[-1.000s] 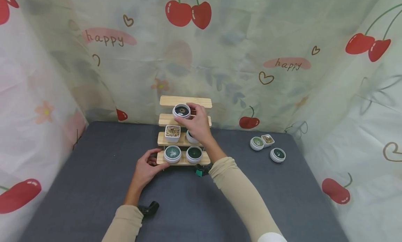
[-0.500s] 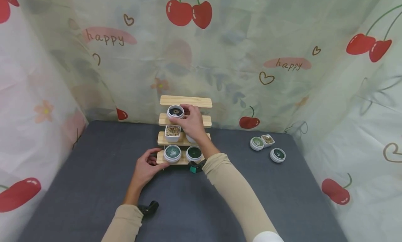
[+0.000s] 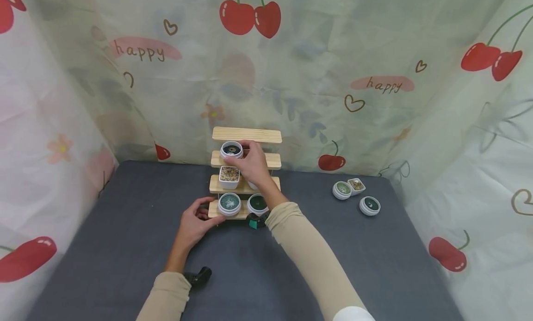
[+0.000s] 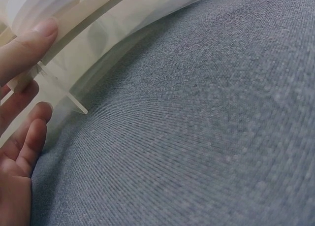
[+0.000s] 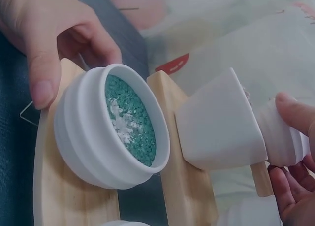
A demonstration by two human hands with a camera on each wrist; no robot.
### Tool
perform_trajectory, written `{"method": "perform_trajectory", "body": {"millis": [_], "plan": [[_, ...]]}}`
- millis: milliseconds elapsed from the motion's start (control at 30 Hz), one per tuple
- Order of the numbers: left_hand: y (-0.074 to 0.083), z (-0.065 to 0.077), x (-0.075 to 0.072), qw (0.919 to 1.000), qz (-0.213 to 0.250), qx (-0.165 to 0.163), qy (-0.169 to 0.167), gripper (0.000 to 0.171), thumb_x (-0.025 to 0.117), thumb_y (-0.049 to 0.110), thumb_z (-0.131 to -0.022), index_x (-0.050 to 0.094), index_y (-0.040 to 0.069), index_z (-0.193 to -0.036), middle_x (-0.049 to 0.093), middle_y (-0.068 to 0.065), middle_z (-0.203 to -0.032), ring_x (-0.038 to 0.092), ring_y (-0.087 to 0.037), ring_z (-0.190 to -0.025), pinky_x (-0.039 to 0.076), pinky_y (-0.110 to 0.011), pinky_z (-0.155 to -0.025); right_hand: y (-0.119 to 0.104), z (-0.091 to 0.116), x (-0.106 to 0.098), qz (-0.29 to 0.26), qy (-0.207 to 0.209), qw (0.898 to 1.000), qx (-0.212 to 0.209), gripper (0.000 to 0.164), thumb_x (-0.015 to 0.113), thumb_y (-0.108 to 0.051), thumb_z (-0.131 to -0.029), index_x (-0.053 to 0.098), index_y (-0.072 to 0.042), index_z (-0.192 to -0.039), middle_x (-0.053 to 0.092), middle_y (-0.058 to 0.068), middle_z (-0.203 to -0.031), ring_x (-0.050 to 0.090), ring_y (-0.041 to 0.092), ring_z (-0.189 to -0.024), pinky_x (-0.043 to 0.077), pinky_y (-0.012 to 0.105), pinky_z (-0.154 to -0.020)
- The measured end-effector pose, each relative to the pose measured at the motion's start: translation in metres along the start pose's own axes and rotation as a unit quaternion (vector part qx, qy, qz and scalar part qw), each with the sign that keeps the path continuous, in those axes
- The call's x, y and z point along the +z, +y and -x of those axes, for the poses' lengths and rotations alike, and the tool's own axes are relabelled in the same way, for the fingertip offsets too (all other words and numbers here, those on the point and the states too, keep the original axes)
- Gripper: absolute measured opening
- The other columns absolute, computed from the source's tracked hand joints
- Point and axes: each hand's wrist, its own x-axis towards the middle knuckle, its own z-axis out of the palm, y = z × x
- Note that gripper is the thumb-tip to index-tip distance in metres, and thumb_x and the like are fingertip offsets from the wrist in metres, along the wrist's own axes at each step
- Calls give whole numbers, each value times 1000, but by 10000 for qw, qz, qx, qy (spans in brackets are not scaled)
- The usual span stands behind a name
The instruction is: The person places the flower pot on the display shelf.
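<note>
My right hand (image 3: 255, 164) pinches a small round white pot (image 3: 232, 150) with dark filling, at the left part of the third tier of a wooden tiered stand (image 3: 246, 134). Thumb and fingers hold its right side in the right wrist view. My left hand (image 3: 193, 223) grips the left end of the lowest tier, thumb on top and fingers below. Beside that thumb sits a round pot with teal gravel (image 5: 130, 120). One tier up stands a square pot of brown gravel (image 3: 229, 175). A dark green pot (image 3: 257, 202) is at the lowest tier's right; the pot above it is mostly hidden.
On the grey-covered table's right side are a light green round pot (image 3: 342, 190), a square pot (image 3: 356, 186) and a dark round pot (image 3: 369, 206). A cherry-print curtain (image 3: 300, 80) hangs close behind the stand.
My right hand has moved left and slightly down with the dark-filled pot, toward the third tier's left end. The left hand has stayed on the stand.
</note>
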Motion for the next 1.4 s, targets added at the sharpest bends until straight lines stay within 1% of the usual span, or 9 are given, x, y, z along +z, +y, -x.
{"method": "perform_trajectory", "body": {"millis": [200, 367, 533, 633, 833, 1067, 1233, 1300, 1400], "plan": [[0, 0, 0, 10000, 27, 22, 33, 67, 94, 31, -72, 64, 22, -131, 68, -9, -104, 60, -11, -79, 49, -20, -69, 0, 2, 1, 70, -2, 10000, 59, 65, 87, -25, -82, 56, -6, -135, 57, 11, -129, 62, 22, -112, 53, 32, -93], [0, 1, 1, 9999, 81, -11, 62, 67, 95, 30, -71, 65, 22, -129, 68, -8, -101, 60, -11, -78, 49, -20, -68, -1, 5, -1, 19, -104, 9999, 53, 65, 86, -25, -84, 55, -6, -137, 60, 10, -129, 63, 23, -113, 53, 33, -93], [-1, 2, 2, 9999, 95, -39, 80, 66, 95, 30, -71, 65, 21, -129, 68, -10, -101, 60, -11, -78, 49, -20, -68, -2, 9, -9, -178, -305, 9992, 185, 68, 85, -29, -84, 52, -10, -140, 59, 9, -133, 64, 25, -119, 56, 37, -95], [-1, 2, 3, 9999, 79, -43, 67, 66, 95, 30, -71, 65, 21, -129, 68, -10, -103, 60, -11, -79, 49, -20, -69, 0, 12, -15, -226, -363, 9988, 258, 72, 85, -33, -84, 50, -11, -143, 56, 9, -137, 61, 28, -126, 54, 40, -100], [0, 2, 2, 10000, 13, -90, 37, 68, 95, 32, -71, 64, 22, -130, 68, -9, -104, 60, -13, -80, 49, -20, -69, -3, 20, -30, -108, -320, 9992, 232, 78, 85, -33, -84, 46, -11, -147, 50, 14, -148, 54, 31, -135, 48, 44, -109], [2, 2, 2, 9999, 19, -98, 82, 67, 96, 31, -70, 64, 21, -129, 68, -9, -103, 60, -13, -79, 48, -20, -69, 5, 27, -54, -335, -102, 9994, 3, 73, 84, -24, -86, 46, -6, -146, 49, 13, -150, 51, 32, -136, 47, 47, -109], [4, 1, 1, 9999, 4, -110, 91, 67, 95, 30, -70, 64, 21, -129, 67, -8, -101, 60, -13, -79, 48, -20, -68, 11, 33, -76, -335, 90, 9993, -102, 71, 83, -23, -86, 47, -3, -144, 49, 16, -147, 49, 38, -137, 45, 52, -109], [4, 1, 1, 9999, 4, -110, 95, 67, 95, 30, -71, 64, 21, -129, 67, -8, -100, 60, -13, -79, 48, -20, -68, 14, 36, -85, -295, 178, 9994, -99, 71, 83, -24, -86, 46, -3, -144, 49, 17, -148, 49, 38, -137, 44, 53, -109], [5, 1, 0, 9999, 22, -124, 102, 66, 95, 30, -70, 65, 21, -129, 67, -8, -100, 60, -13, -79, 48, -21, -68, 21, 42, -99, -207, 254, 9995, 46, 74, 83, -27, -87, 45, -5, -146, 48, 15, -150, 47, 36, -139, 44, 51, -109]]}}
